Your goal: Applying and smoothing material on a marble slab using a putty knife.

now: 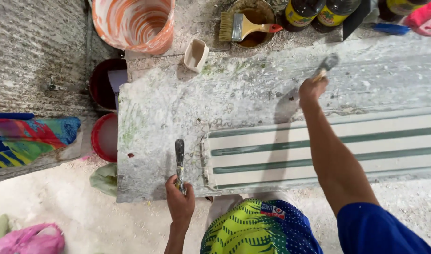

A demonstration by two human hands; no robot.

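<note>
My left hand [179,201] grips the handle of a narrow scraper [179,157] whose blade lies on the rough grey slab [177,103] near its front edge. My right hand [311,89] is stretched out over the far part of the slab and holds a paintbrush [327,64] with grey bristles pointing away from me. Between both hands lies a long white moulding [328,150] with green stripes, running off to the right.
At the back stand an orange-and-white swirled bucket [134,23], a small cream cup [195,54], a tin [260,9] with a wide brush [243,26] across it, and dark bottles [319,13]. Red tubs [104,136] sit left of the slab; coloured cloth [27,141] lies further left.
</note>
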